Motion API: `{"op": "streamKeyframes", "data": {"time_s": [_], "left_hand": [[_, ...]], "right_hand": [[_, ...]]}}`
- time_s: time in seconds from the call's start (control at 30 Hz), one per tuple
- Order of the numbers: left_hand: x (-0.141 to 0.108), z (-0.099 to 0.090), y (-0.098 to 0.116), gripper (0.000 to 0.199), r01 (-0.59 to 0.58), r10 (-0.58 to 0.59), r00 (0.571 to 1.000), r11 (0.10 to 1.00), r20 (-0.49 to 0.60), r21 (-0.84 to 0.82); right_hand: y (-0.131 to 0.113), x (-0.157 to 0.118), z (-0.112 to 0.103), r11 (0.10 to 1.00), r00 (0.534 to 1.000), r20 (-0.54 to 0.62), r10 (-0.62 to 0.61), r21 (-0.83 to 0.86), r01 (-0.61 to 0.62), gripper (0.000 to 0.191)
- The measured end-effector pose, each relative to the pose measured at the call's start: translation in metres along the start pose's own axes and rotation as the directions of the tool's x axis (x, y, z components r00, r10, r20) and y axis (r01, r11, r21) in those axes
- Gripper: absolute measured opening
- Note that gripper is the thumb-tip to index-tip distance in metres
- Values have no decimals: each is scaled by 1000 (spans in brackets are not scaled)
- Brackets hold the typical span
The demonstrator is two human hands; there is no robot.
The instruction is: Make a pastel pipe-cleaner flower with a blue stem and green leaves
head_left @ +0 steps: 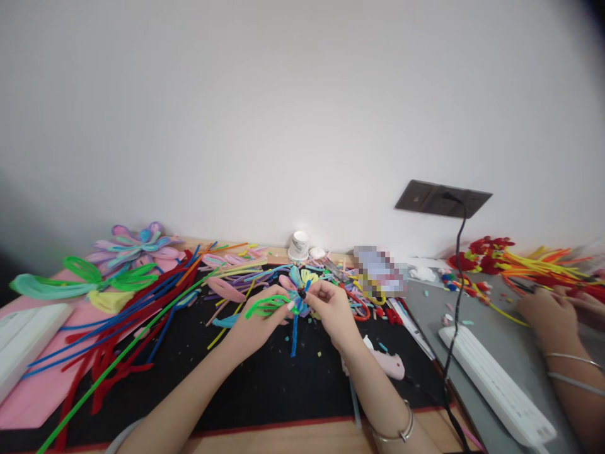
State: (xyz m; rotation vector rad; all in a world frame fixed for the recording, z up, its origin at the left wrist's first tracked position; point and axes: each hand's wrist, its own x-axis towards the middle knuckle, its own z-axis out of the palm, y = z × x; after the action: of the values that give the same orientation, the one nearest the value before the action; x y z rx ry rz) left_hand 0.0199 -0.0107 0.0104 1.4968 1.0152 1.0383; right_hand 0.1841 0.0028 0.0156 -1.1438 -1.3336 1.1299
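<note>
One flower (pixel 299 287), between left hand (pixel 262 316) and right hand (pixel 334 312), was pinched by both; one cup (pixel 300 244) stood beyond, one glue gun (pixel 391 364) lay rightward.

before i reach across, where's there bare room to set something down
Black mat: mostly bare between the flower and the near edge, with small scraps. Grey mat: a bare patch between the power strip and the co-worker's arm. Crowded: the left side, with fuzzy sticks, and the back, around the cup.
</note>
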Motion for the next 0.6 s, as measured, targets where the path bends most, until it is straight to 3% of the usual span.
{"op": "streamKeyframes", "data": {"time_s": [0.13, 0.3, 0.6], "left_hand": [[-1, 1, 4, 15, 67, -64, 997, 996, 38, -64], [-1, 2, 5, 14, 51, -47, 996, 997, 70, -60], [-1, 1, 6, 18, -66, 53, 994, 988, 97, 138]], "right_hand": [[-1, -1, 1, 1000, 1000, 7, 20, 19, -20, 7], [-2, -1, 1, 997, 999, 18, 41, 58, -42, 7], [-1, -1, 3, 990, 996, 36, 77, 117, -81, 9]]}}
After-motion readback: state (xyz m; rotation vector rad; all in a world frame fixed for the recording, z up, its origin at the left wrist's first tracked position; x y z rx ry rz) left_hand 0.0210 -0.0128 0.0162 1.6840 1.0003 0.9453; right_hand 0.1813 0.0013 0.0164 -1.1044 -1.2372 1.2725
